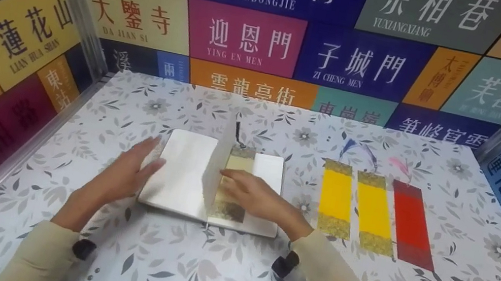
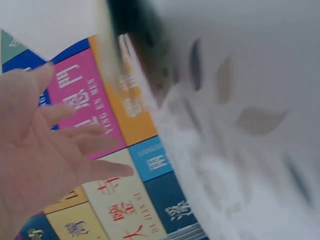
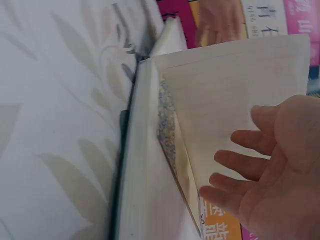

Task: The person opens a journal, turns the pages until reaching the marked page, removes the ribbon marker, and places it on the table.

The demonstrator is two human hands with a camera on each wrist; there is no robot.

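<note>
An open notebook (image 1: pixel 183 170) lies on the table with one page (image 1: pixel 217 170) standing up near its middle. On the right-hand side rests a pale bookmark (image 1: pixel 227 212) with speckled gold ends and a dark tassel (image 1: pixel 238 133). My right hand (image 1: pixel 258 197) reaches over this bookmark, its fingertips at the raised page. In the right wrist view the fingers are spread beside that page (image 3: pixel 215 85), and the speckled end of the bookmark (image 3: pixel 166 115) shows below it. My left hand (image 1: pixel 125 172) is beside the notebook's left edge, fingers extended and holding nothing.
Two yellow bookmarks (image 1: pixel 337 197) with gold ends and blue-violet tassels lie to the right, beside a red bookmark (image 1: pixel 412 223) with a pink tassel. The table (image 1: pixel 186 273) has a leaf-patterned cover. Colourful sign panels (image 1: pixel 242 38) stand behind it.
</note>
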